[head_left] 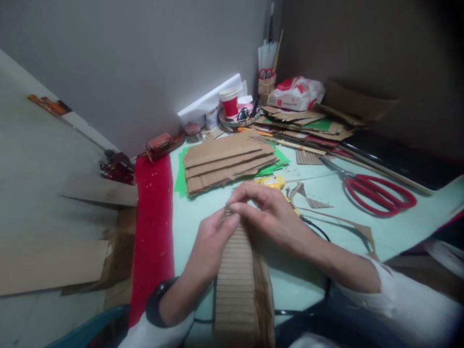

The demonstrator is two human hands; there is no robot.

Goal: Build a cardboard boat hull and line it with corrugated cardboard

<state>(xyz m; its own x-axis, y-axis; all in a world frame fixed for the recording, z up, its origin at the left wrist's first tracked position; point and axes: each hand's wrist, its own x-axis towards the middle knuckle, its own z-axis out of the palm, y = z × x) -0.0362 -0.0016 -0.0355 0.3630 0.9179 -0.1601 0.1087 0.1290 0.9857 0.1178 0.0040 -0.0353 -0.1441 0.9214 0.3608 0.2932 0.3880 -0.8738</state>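
Corrugated cardboard strip, near edge cut off, grip of both hands pinched on far end

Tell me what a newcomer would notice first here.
Probably the big scissors with red handles, lying on the table's right side. Next, the two hands, left and right, pinching the far end of a ridged cardboard strip in the middle foreground.

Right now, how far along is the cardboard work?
Some cutting looks done: a curved offcut lies on the table. The left hand and right hand pinch the far end of a ridged cardboard strip. Probably left: the flat sheets stacked beyond. Whether the strip is finished, I can't tell.
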